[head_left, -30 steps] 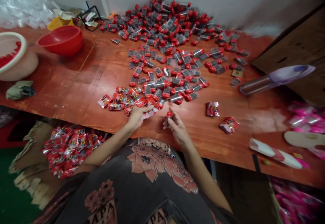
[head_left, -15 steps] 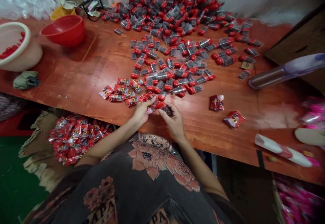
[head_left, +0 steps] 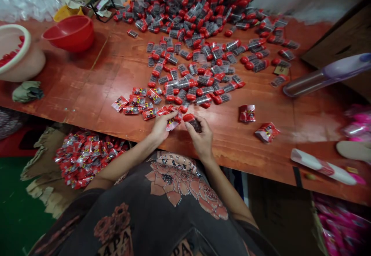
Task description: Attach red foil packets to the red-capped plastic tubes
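Near the table's front edge, my left hand (head_left: 161,126) grips a red printed wrapper (head_left: 174,122) between thumb and fingers. Just to its right, my right hand (head_left: 202,135) pinches a small clear container with a red cap (head_left: 189,118) and dark contents. A small gap separates the container from the wrapper. Several filled red packets (head_left: 137,100) lie on the table left of my left hand. Beyond both hands spreads a loose group of red-capped containers (head_left: 205,90), with a large heap of them (head_left: 185,8) against the wall.
Two flat red wrappers (head_left: 247,113) lie to the right. A clear tube with a purplish end (head_left: 307,82) and a white scoop-like piece (head_left: 321,167) are further right. At left stand a red bowl (head_left: 72,35) and a white tub (head_left: 31,60). Below the table edge is a box of red packets (head_left: 87,155).
My right hand has drawn the red-capped container slightly right, away from the wrapper. My left hand stays nearly where it was, still gripping the wrapper. The view has shifted a little.
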`<act>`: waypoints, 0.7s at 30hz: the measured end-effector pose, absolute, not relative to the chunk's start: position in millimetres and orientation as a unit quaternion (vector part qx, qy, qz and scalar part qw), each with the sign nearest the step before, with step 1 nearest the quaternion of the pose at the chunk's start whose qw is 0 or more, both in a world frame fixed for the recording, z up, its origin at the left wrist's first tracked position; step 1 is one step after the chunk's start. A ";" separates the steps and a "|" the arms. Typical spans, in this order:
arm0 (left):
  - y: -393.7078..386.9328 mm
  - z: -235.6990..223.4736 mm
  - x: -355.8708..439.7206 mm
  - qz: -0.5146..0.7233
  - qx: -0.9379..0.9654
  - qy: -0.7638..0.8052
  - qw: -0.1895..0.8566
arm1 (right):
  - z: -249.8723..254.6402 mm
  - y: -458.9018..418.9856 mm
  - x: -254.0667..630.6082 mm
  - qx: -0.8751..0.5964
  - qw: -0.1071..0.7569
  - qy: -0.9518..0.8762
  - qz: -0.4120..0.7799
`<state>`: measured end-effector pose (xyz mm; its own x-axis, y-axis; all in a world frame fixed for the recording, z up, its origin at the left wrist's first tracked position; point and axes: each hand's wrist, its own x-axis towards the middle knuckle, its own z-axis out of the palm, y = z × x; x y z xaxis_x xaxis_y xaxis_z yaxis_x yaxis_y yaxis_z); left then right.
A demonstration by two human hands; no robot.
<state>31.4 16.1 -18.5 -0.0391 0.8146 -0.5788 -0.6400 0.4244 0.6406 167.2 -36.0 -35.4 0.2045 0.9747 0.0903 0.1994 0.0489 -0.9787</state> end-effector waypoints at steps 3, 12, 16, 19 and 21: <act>15.3 -20.0 31.2 0.530 0.085 0.485 0.690 | -35.8 -39.4 165.1 -0.575 0.512 -0.521 0.367; 4.5 -17.9 35.1 0.518 0.139 0.463 0.705 | -42.9 -37.3 165.8 -0.590 0.515 -0.507 0.358; 3.0 -17.1 34.3 0.550 0.180 0.451 0.680 | -41.3 -41.4 167.4 -0.579 0.506 -0.521 0.370; 5.4 -16.1 33.3 0.576 0.197 0.445 0.658 | -36.3 -44.4 168.5 -0.556 0.489 -0.561 0.372; 6.9 -14.9 33.1 0.586 0.210 0.443 0.645 | -33.0 -45.2 169.1 -0.548 0.478 -0.577 0.373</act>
